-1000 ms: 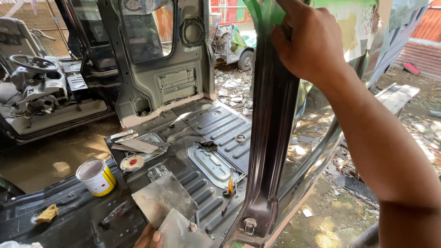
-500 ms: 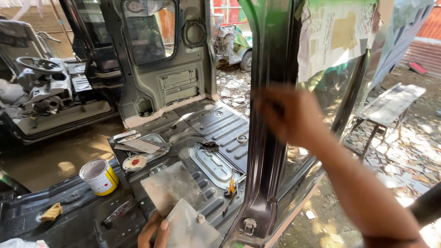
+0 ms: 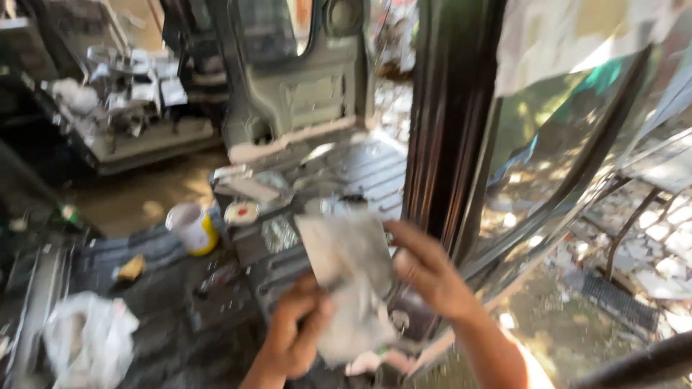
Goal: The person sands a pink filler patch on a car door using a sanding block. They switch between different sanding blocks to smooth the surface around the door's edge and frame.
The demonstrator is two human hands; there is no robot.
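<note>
Both hands grasping grey sheet (image 3: 349,277), likely sandpaper, crumpled, low centre of view. Left hand (image 3: 294,333) clenched on sheet's lower edge at 7 o'clock; right hand (image 3: 425,274) pinching its right edge at 3 o'clock, fingers curled. Dark door pillar (image 3: 450,122) upright just behind right hand. White-yellow paint can (image 3: 191,227) at 9 o'clock on stripped vehicle floor (image 3: 360,169). Picture blurred.

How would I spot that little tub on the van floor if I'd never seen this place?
Start at the dark door pillar and look left, across the ribbed metal floor. Past the grey sheet that both hands hold, a small white tub stands upright. Its yellow side patch sets it apart from the grey scraps around it.
</note>
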